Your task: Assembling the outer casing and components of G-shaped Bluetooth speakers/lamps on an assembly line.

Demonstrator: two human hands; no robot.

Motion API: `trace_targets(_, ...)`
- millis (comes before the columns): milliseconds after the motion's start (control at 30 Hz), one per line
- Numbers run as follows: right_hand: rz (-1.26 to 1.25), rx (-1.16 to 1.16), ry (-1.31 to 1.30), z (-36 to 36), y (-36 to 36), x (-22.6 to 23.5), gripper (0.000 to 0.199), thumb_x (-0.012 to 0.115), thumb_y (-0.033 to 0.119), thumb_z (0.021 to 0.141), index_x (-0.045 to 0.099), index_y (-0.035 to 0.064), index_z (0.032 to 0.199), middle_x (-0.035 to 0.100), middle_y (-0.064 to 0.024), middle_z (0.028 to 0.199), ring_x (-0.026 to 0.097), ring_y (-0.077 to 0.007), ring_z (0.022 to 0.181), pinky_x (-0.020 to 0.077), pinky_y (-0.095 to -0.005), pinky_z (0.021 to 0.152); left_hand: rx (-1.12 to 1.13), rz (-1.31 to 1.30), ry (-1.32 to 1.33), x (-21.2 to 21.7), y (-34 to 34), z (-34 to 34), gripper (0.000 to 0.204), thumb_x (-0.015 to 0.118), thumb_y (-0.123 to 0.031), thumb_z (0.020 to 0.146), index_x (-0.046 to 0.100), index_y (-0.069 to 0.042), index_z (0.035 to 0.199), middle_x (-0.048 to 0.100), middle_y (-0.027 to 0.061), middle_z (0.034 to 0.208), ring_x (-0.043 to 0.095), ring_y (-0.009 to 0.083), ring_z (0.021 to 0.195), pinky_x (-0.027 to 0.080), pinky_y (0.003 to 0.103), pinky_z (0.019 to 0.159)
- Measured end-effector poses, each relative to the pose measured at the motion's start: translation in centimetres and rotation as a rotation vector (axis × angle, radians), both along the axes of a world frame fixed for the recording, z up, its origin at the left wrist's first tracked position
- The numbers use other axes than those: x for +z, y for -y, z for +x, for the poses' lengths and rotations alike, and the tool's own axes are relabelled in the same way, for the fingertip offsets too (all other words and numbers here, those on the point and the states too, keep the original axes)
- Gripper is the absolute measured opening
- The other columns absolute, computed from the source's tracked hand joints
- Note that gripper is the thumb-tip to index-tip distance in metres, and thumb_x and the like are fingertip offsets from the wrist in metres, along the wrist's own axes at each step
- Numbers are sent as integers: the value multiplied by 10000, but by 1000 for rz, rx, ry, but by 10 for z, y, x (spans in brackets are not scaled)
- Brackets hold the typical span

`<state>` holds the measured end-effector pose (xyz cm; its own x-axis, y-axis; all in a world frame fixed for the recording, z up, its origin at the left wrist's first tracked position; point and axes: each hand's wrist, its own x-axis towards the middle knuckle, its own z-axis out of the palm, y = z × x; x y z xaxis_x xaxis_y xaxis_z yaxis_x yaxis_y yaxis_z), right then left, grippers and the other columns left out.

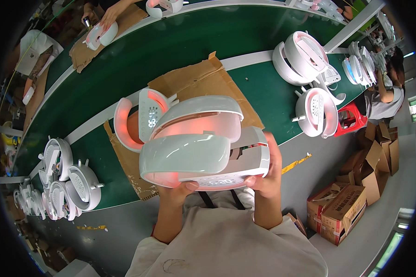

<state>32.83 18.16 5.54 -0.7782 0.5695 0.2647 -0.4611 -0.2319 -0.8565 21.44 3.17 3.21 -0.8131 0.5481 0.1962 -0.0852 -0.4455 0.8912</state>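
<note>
I hold a white C-shaped lamp with a digital clock panel (185,154) in front of my body. It glows pink inside, and a gap in its upper side shows some inner parts. My left hand (182,191) grips the lower edge, thumb near the panel; its other fingers are hidden underneath. Around the right end closes my right hand (268,177), thumb on the front edge. Just behind stands a second lit lamp (153,115) with glowing digits, on the cardboard sheet (194,78); the held lamp covers part of it.
Several more white lamps (85,184) stand at the left of the green bench (185,41), and others (305,55) at the right. A red stool (351,121) and cardboard boxes (339,207) are on the right floor. Across the bench, another person's hand (108,18) works on a lamp.
</note>
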Motion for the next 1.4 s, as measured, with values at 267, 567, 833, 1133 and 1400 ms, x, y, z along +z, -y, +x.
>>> trace_targets(267,551,-443,255,2,1,27,668,806,74,576,490,-25,1156,621,-165,1092,643,-243,951,518,-332,781,248,-217,-776,38,7,14,376,635,-171,823,515,16,1126,537,185,1147,543,320,1078,453,419,905)
trace_targets(567,859,-384,444,9,7,44,669,810,130,543,535,-42,1128,630,-178,913,644,-303,742,520,-330,642,-274,51,-650,52,-82,-11,511,406,-388,919,618,76,941,638,213,942,637,336,858,508,394,767)
trace_targets(833,908,-421,426,10,1,36,678,787,131,533,536,-80,1127,606,-171,806,618,-295,655,506,-340,571,-232,8,-578,48,-90,-7,320,547,-243,881,638,63,891,666,174,871,654,263,789,513,319,684)
trace_targets(1133,713,-261,326,8,-11,21,686,816,165,618,505,-40,1194,612,-166,969,625,-278,845,504,-350,719,-342,-56,-402,39,-84,-17,781,137,-511,970,654,68,872,662,189,930,640,295,875,504,371,776)
trace_targets(1400,465,50,280,7,-18,17,634,811,130,634,524,-18,1179,616,-106,950,595,-202,799,460,-298,652,-292,-75,-613,45,-85,-13,743,143,-459,972,664,48,818,660,177,894,629,342,928,492,414,783)
